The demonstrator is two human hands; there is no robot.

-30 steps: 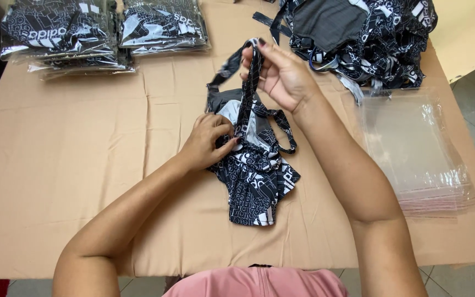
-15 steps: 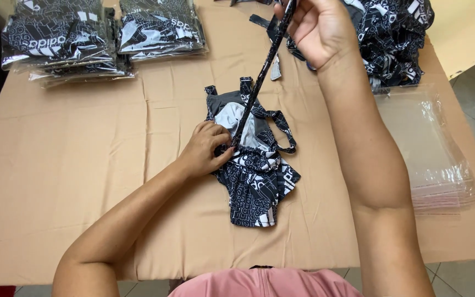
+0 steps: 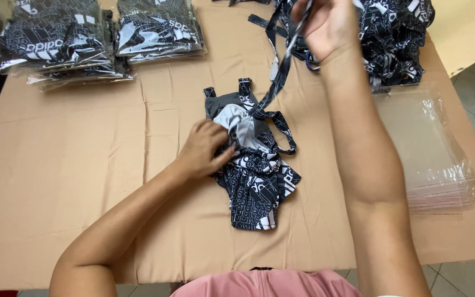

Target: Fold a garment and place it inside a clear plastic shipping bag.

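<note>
The black-and-white patterned garment (image 3: pixel 254 181) lies crumpled at the centre of the tan-covered table (image 3: pixel 83 181), its grey lining turned up at its 12 o'clock end. Your left hand (image 3: pixel 207 148) presses down on the garment from its 9 o'clock side, fingers (image 3: pixel 227 155) curled loosely into the fabric where the grey lining meets the print; that grip is half closed, pinning rather than pinching. One long strap (image 3: pixel 281 71) runs from the garment up toward 1 o'clock, drawn taut and lifted off the table. Your right hand (image 3: pixel 328 25) holds it there, raised above the table at 12 o'clock, the grip clenched around the strap's upper end.

Behind that hand, at 1 o'clock, a loose heap of the same patterned garments (image 3: pixel 397 38) sits on the table. At 3 o'clock lies a flat stack of clear plastic bags (image 3: pixel 430 154), near the table's edge. At 10 and 11 o'clock are two stacks of bagged garments (image 3: pixel 100 38), side by side and well apart from your left hand.
</note>
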